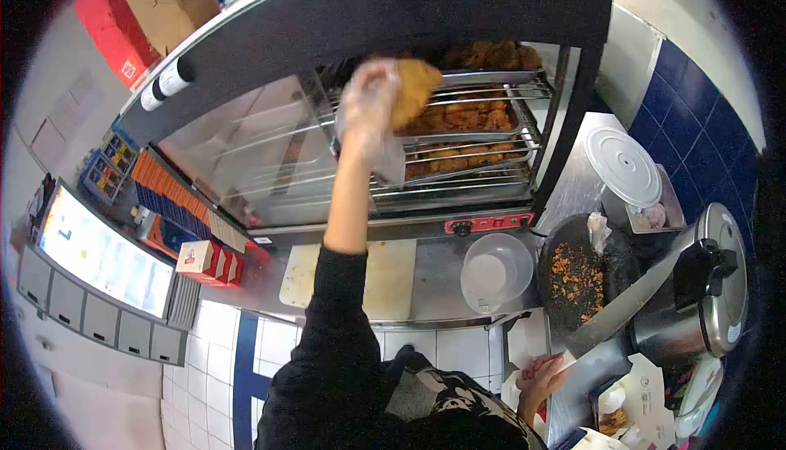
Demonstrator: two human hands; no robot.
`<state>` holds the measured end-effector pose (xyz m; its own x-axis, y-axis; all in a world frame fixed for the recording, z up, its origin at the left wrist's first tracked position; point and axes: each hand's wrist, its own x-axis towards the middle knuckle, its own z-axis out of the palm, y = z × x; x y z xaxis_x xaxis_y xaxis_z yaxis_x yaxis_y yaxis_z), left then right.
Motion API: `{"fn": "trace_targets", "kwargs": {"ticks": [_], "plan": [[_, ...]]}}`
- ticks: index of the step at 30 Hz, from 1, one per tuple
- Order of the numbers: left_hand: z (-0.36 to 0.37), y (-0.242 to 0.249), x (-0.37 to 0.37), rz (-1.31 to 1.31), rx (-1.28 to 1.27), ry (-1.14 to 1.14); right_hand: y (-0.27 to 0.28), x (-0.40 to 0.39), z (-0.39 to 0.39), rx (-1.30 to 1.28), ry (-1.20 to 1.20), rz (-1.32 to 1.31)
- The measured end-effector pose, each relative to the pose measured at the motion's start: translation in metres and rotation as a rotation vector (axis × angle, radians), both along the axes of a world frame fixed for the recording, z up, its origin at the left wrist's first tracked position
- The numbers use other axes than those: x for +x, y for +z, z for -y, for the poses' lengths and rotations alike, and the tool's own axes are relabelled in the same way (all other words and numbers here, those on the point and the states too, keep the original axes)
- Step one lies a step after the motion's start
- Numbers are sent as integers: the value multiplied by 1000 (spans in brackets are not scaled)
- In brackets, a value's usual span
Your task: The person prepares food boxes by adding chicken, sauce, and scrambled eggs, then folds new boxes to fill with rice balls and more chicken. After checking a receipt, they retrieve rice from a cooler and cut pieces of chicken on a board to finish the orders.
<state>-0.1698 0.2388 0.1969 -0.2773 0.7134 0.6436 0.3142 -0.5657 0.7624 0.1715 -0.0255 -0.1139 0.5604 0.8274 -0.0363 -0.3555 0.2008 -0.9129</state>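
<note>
Gloved left hand lifts a piece of fried chicken at the mouth of the warming cabinet.

The hand, in a thin clear glove, is closed on the golden, rough-crusted piece just in front of the wire racks, with open room between the cabinet's side posts. The right hand, low by the counter edge, touches a white paper box; its grip is hard to make out. Below the cabinet lie a pale cutting board, a clear round tub and a dark crumb-filled bowl.
</note>
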Motion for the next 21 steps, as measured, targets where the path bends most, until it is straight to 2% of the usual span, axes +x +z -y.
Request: {"fn": "trace_targets", "kwargs": {"ticks": [2, 3, 4, 5, 7, 9, 11, 12, 14, 15, 17, 18, 20, 21], "plan": [[49, -45, -1, 17, 28, -4, 17, -9, -3, -16, 42, -39], [69, -73, -7, 103, 18, -115, 24, -13, -2, -23, 69, -89], [99, -88, -7, 56, -155, 17, -8, -5, -6, 37, 91, -109], [119, -113, -17, 51, -251, 45, -10, -5, -5, 19, 112, -98], [143, -186, -47, 1, -439, 142, -2, -12, -14, 93, 422, 346], [164, -239, -67, -30, -548, 231, 7, -25, -27, 12, 629, 589], [179, -272, -77, -120, -786, 217, 35, -59, -41, -85, 773, 882], [183, -288, -84, -106, -802, 229, 41, -77, -50, 19, 830, 1038], [187, -318, -97, -818, -612, 405, 42, -111, -72, 209, 930, 1268], [191, -313, -100, -809, -630, 406, 38, -126, -82, 294, 980, 1340], [198, -282, -102, -963, -349, 798, 34, -153, -104, 270, 1051, 1397], [204, -274, -105, -956, -365, 796, 37, -165, -113, 253, 1103, 1451], [217, -264, -117, -143, -360, 730, 52, -185, -127, 188, 1204, 1507], [222, -267, -124, -135, -374, 734, 57, -193, -130, 130, 1290, 1557]]}}
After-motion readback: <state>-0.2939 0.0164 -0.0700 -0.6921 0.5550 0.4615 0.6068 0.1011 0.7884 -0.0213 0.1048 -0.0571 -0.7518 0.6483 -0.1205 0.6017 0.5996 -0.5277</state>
